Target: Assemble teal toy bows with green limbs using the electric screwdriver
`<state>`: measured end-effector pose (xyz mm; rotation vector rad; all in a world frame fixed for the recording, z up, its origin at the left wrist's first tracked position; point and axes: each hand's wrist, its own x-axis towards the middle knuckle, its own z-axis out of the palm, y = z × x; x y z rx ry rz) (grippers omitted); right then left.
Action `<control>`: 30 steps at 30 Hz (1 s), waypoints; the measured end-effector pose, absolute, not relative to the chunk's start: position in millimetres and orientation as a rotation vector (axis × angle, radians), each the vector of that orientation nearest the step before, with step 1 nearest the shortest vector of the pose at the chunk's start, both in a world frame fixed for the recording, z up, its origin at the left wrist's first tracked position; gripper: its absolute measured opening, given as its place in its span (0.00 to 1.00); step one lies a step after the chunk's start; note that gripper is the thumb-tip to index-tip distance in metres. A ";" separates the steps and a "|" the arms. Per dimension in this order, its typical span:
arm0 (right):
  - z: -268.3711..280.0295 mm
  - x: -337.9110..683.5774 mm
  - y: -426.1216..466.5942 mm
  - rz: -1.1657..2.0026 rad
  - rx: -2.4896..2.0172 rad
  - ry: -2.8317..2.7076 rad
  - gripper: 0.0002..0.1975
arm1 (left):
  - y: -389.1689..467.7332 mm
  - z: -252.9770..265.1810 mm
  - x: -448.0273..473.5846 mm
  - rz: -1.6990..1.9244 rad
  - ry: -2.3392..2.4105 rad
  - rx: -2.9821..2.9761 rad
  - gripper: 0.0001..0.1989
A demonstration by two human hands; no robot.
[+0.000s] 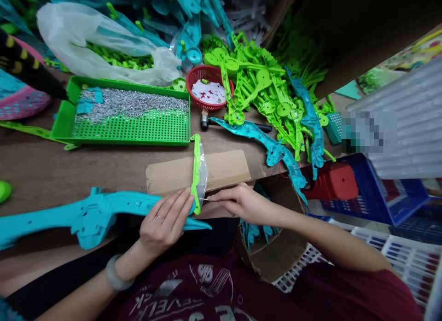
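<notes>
My left hand (pixel 167 215) is closed around a long curved blue plastic piece (pixel 93 217), which looks like half of a toy bow. Its fingertips also touch the lower end of a narrow lime-green plastic strip (pixel 195 173) that has a clear plastic film (pixel 203 169) along its right side. Close to that lower end, my right hand (pixel 245 203) pinches a thin silvery pin (pixel 203 199), pointing left towards the strip. Under the green strip lies a flat piece of cardboard (pixel 228 169) at the table's front edge.
A green tray (pixel 138 139) of small metal pins stands behind the hands, beside a red basket (pixel 196 97) with white bits. A black-handled hammer (pixel 205 120) lies under a blue part (pixel 276 153). Green parts (pixel 265 81) are heaped behind; below right is an open cardboard box (pixel 293 247).
</notes>
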<state>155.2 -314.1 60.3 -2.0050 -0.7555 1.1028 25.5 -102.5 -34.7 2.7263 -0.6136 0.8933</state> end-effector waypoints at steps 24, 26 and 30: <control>55.9 179.6 -302.7 1.487 -1.732 -0.501 0.15 | -95.1 -24.9 26.6 0.760 -0.705 2.711 0.17; 56.0 180.4 -300.6 1.489 -1.744 -0.474 0.14 | -94.3 -23.9 27.0 0.749 -0.727 2.711 0.17; 54.3 183.8 -295.9 1.692 -1.631 -0.219 0.14 | -92.3 -23.1 28.1 0.767 -0.769 2.707 0.17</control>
